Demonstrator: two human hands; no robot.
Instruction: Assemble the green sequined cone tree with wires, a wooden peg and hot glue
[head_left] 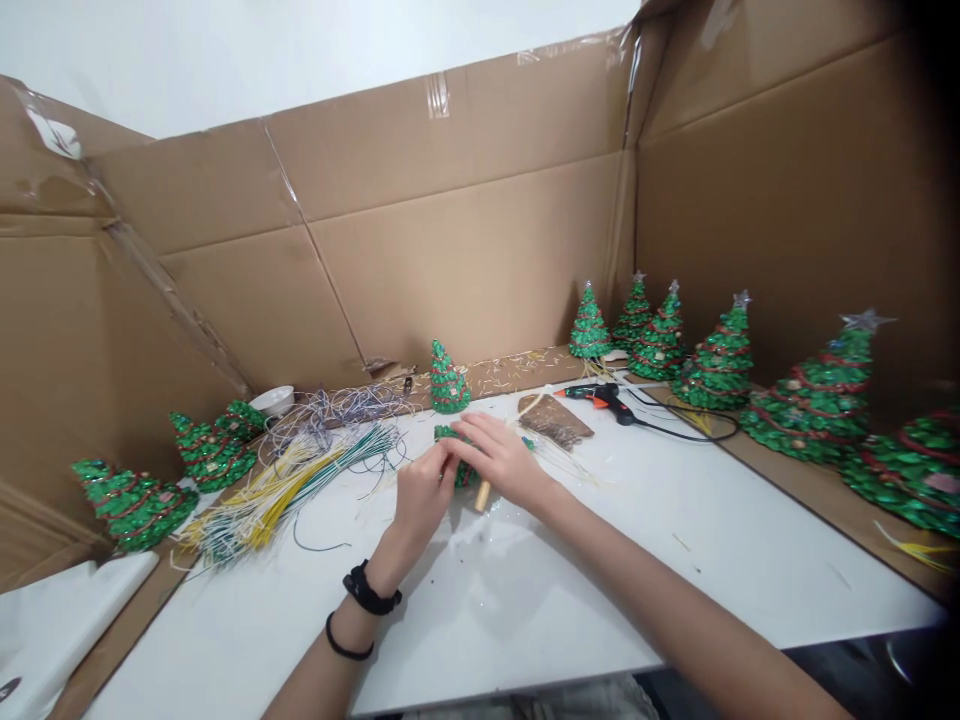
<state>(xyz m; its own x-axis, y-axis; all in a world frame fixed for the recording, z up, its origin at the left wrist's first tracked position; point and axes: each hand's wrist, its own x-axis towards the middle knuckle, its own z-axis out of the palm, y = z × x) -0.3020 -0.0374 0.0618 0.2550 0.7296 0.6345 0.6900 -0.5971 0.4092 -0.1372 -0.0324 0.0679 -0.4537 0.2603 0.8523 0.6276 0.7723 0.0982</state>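
In the head view, the left hand [420,495] and right hand [499,462] close their fingers around a small green wire cone [459,470] above the white table [540,610], its wooden dowel [482,495] apparently serving as a handle. Bundled coloured wires [277,500] lie within reach at left, a hot glue gun [600,400] lies far right, and green wire trees [720,365] stand along the edge, clear of the work.

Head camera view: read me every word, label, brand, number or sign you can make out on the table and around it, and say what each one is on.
No text is readable: any marking on the hot glue gun is too small to read, and the cardboard wall shows no legible print.
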